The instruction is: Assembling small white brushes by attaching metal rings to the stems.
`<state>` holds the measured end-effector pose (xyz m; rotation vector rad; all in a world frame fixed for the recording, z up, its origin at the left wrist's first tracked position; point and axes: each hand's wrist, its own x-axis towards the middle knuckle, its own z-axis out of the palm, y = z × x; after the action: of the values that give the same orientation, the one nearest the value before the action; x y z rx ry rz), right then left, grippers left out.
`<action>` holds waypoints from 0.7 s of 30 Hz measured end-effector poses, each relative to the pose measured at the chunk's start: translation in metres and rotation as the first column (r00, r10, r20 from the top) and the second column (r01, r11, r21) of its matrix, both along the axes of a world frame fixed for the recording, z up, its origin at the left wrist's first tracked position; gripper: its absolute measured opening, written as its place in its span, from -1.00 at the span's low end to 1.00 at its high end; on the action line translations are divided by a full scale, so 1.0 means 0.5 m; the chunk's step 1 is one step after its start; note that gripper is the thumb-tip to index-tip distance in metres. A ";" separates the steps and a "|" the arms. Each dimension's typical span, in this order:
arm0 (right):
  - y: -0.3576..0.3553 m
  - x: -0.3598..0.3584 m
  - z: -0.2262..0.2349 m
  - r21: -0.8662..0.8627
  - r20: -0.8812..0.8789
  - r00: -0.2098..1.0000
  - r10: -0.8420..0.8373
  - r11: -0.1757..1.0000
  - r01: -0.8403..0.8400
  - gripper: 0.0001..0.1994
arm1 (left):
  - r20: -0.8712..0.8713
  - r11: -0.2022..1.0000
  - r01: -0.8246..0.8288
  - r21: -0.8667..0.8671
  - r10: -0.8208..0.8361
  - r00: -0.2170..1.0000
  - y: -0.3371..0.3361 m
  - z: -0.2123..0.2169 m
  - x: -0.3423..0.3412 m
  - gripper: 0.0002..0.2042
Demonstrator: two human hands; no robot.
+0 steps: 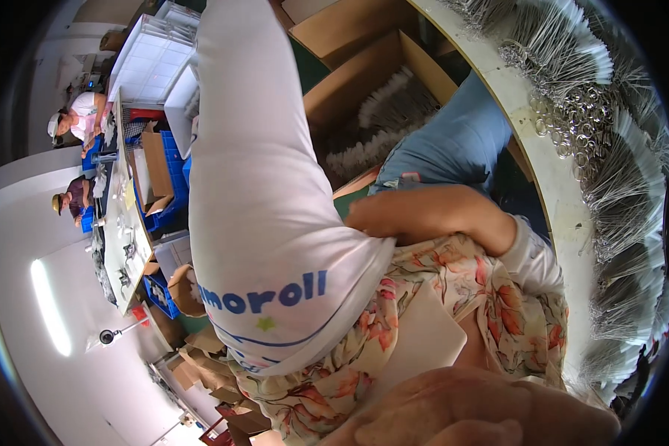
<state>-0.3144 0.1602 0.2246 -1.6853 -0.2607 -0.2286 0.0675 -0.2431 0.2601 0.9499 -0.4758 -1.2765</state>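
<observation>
My left arm, in a long white sleeve (253,149), stretches up past the top edge of the head view; its hand is out of the picture. My right forearm (446,212) is bare below a white cuff and lies bent across my lap, over the floral shirt (498,320) and beside the blue jeans (453,141). It runs in behind the left sleeve, so the right hand's fingers are hidden and any hold is unseen. Nearest beyond them stands an open cardboard box (349,97), with bundles of thin wire pieces with white tufts (398,104) inside.
On the right, a pale tabletop (528,97) bears heaps of white-tipped wire brushes (624,171) and metal rings (565,119). To the left are a long worktable (119,215), blue crates (175,175), stacked white trays (156,59) and cardboard boxes (208,364). Two people (85,115) work farther off.
</observation>
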 end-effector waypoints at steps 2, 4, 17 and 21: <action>-0.015 -0.058 -0.004 -0.034 0.323 0.931 -0.171 0.981 0.192 -0.84 | 0.110 0.997 0.000 -0.077 0.008 0.994 0.021 0.039 -0.011 -0.79; -0.010 -0.160 0.012 0.087 0.361 0.859 -0.363 0.930 0.356 -0.85 | 0.028 0.982 0.102 -0.161 -0.099 0.995 0.024 0.033 -0.092 -0.80; -0.080 -0.544 0.149 0.166 0.133 -0.249 -0.959 -0.226 0.960 -0.82 | 0.557 -0.255 0.956 -0.144 -0.819 -0.135 0.624 0.000 -0.934 -0.83; -0.132 -0.686 0.223 0.087 0.121 -0.481 -0.868 -0.473 0.877 -0.80 | 0.669 -0.544 0.824 -0.159 -0.673 -0.316 0.777 0.022 -1.074 -0.83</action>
<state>-0.6577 0.0944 0.3362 -1.3554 1.4717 -1.8243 -0.4693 0.1456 0.2712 -0.4836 -2.2539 -2.1784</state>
